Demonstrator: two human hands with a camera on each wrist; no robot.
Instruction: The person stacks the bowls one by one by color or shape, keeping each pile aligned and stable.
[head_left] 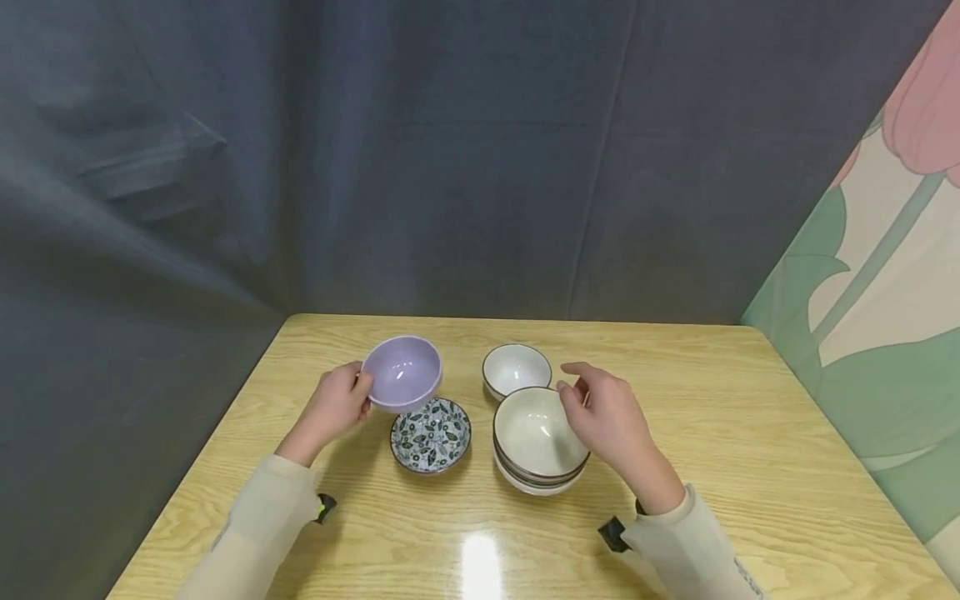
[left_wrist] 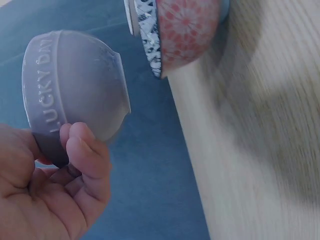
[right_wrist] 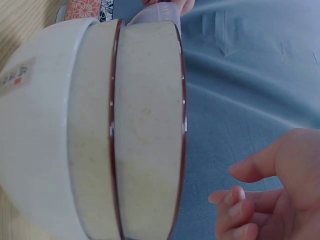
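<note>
My left hand (head_left: 335,408) grips a purple bowl (head_left: 405,373) by its left rim, thumb on the inside. Raised letters reading "LUCKY DAY" run round this bowl's outside in the left wrist view. Lifted, it overlaps the back edge of a leaf-patterned bowl (head_left: 431,436) in the head view; a red floral outer wall (left_wrist: 187,30) shows in that pile from the left wrist. My right hand (head_left: 611,421) hovers by the right rim of a stack of cream bowls (head_left: 536,433). From the right wrist, its loosely bent fingers (right_wrist: 237,215) stand apart from the stack, holding nothing.
Behind the cream stack stands a small white bowl (head_left: 516,368) with a dark rim. The bottom bowl of the stack is white with a label (right_wrist: 17,77). A dark curtain (head_left: 465,167) hangs along the back and left of the wooden table (head_left: 720,417).
</note>
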